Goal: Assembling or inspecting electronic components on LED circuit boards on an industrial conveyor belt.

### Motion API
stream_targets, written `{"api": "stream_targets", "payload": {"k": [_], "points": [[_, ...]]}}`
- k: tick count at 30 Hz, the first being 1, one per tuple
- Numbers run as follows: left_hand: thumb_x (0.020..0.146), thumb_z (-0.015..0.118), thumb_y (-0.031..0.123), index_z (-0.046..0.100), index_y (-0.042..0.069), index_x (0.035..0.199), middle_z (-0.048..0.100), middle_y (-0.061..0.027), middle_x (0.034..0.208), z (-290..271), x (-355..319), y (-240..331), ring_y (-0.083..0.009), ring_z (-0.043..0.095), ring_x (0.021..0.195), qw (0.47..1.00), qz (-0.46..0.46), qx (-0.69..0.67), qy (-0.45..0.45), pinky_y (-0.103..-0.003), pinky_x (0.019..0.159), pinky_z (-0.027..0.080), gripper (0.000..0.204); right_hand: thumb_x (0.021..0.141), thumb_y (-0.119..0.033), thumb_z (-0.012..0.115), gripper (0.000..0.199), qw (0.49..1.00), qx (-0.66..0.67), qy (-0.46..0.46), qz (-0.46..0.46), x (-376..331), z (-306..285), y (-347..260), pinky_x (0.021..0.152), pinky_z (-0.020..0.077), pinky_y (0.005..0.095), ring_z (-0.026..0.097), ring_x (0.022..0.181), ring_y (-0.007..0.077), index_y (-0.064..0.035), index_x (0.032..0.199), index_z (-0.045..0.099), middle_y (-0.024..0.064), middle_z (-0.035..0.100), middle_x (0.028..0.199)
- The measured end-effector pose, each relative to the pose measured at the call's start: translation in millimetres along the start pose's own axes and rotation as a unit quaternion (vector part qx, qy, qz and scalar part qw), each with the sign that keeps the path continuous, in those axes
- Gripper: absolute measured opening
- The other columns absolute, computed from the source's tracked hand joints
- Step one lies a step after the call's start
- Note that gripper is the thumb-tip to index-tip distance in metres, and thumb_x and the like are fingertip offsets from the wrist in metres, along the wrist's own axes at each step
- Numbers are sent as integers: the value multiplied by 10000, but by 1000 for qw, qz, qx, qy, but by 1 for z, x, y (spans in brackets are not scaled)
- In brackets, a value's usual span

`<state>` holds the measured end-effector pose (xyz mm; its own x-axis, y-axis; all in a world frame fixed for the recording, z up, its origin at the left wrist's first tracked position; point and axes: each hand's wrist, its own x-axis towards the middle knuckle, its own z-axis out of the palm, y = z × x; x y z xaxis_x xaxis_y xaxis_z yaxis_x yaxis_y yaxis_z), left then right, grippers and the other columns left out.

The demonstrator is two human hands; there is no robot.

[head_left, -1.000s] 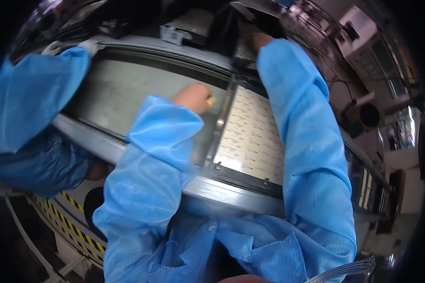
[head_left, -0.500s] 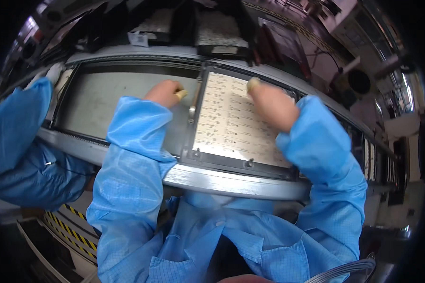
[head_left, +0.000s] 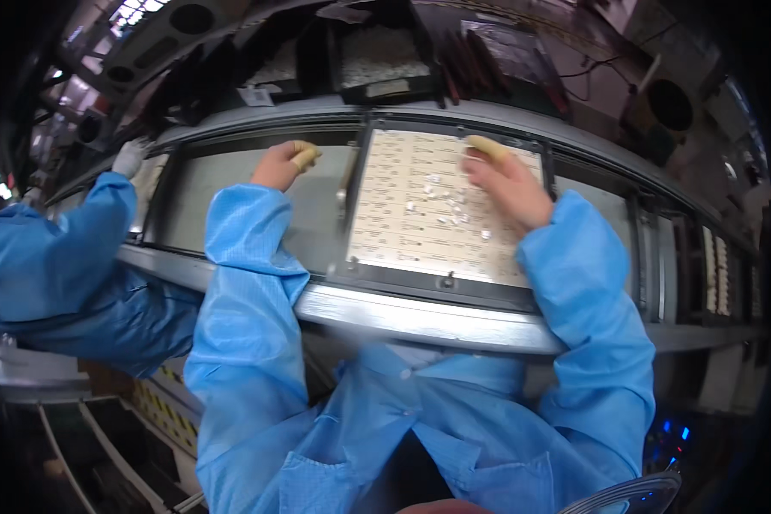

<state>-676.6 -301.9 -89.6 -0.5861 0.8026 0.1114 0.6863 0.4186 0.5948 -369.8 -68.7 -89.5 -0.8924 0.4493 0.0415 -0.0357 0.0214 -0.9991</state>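
Observation:
A cream panel board [head_left: 385, 227] with rows of printed markings lies in a dark frame with screw knobs. Small white pieces [head_left: 454, 210] are scattered loosely over its middle. Above its right side hovers my right hand [head_left: 512, 184], its fingers loosely apart and a yellow finger cot on one of them. My left hand [head_left: 284, 166] is over the grey surface [head_left: 231, 184] left of the frame. Its fingers are curled together, also with yellow finger cots; whether something is pinched in them is hidden.
A metal rail [head_left: 420, 319] runs along the near side of the line. Dark bins [head_left: 385, 60] of small white pieces stand behind it. On the left, a co-worker's blue sleeve [head_left: 68, 231] and white-gloved hand [head_left: 130, 158] reach onto the line. More cream boards [head_left: 715, 274] are at right.
The white pieces now lie spread on the board, where none showed before. My right hand has gone from a closed fist to loosely opened fingers. My left hand has shifted slightly left.

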Motion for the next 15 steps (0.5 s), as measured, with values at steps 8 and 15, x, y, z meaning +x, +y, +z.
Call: {"api": "stream_targets", "payload": {"k": [8, 15], "points": [[846, 344, 603, 310, 52, 1353, 293, -144, 1422, -92, -53, -37, -308, 261, 1315, 620, 88, -705, 332, -495, 1046, 210, 750, 888, -76, 498, 444, 990, 119, 61, 35, -10, -5, -10, 974, 381, 311, 485, 1115, 208, -26, 1310, 370, 125, 461, 1217], [823, 391, 618, 338, 96, 1352, 347, -78, 1403, -137, -108, 24, -262, 294, 1303, 453, 305, -772, 325, -481, 1042, 239, 745, 915, -131, 467, 465, 992, 95, 80, 21, -55, -69, -12, 1039, 296, 280, 406, 1200, 196, 2, 1333, 312, 153, 380, 1302]]}}
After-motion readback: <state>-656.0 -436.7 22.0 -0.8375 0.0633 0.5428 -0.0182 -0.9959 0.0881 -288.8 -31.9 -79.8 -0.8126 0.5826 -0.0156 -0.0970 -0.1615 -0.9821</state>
